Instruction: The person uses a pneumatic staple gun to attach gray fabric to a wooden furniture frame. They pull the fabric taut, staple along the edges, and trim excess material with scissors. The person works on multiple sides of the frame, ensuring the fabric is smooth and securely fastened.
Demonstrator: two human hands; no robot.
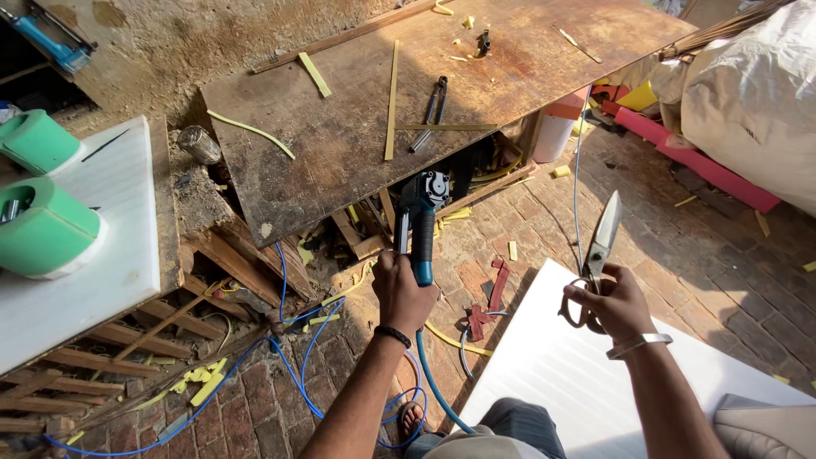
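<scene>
**Head view: an air tool in one hand, large shears in the other**

Head camera shows the left hand (401,293) closed around the blue handle of a pneumatic tool (421,217), held upright just below the edge of the wooden worktop (340,153). I judge it heavy at its metal head, and the blue hose (433,382) pulls at it, so the rubber handle is the right place to hold. The right hand (614,304) has its fingers through the loops of the metal shears (600,242), blades closed and pointing up, over a white sheet (561,374). These are stiff and sharp; only the loops are safe.

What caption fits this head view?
Left hand grips a blue pneumatic tool; right hand holds large scissors over a brick floor.
</scene>
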